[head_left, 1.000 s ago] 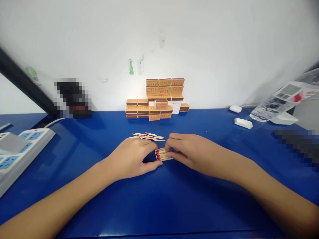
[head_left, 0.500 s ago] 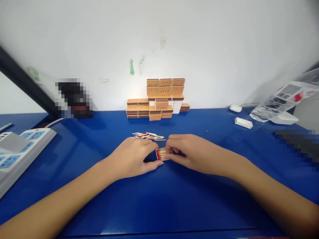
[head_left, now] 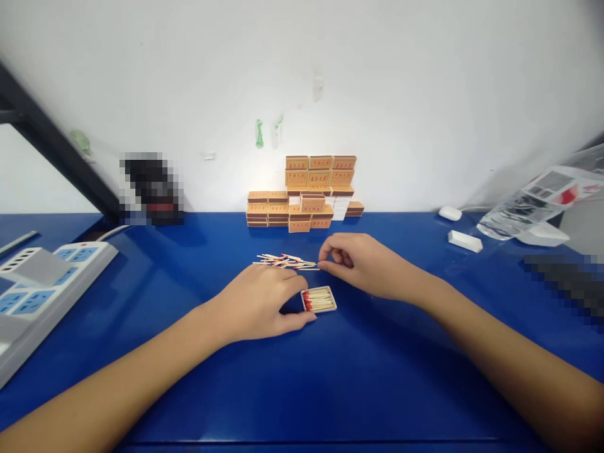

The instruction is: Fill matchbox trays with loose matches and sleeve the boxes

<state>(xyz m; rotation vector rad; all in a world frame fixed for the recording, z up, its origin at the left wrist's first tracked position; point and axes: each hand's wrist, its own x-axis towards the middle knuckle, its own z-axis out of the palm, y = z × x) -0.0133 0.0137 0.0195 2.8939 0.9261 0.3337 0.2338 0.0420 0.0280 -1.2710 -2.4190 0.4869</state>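
Note:
A small white matchbox tray (head_left: 319,299) lies on the blue table, filled with matches whose red heads point left. My left hand (head_left: 267,299) grips the tray's left end between thumb and forefinger. Behind it, a loose pile of matches (head_left: 283,260) is spread out, partly hidden by my left hand. At the pile's right end, my right hand (head_left: 353,261) has thumb and forefinger pinched together at the tip of a match.
Stacked orange matchboxes (head_left: 309,195) stand against the wall. A power strip (head_left: 89,264) is at the left, near a blurred black object (head_left: 153,192). At the right are a white block (head_left: 465,241), a white oval item (head_left: 450,213) and a clear plastic bag (head_left: 514,204).
My right hand has moved from the tray up and back to the match pile, uncovering the tray's right part. My left hand stays at the tray. The view has shifted slightly.

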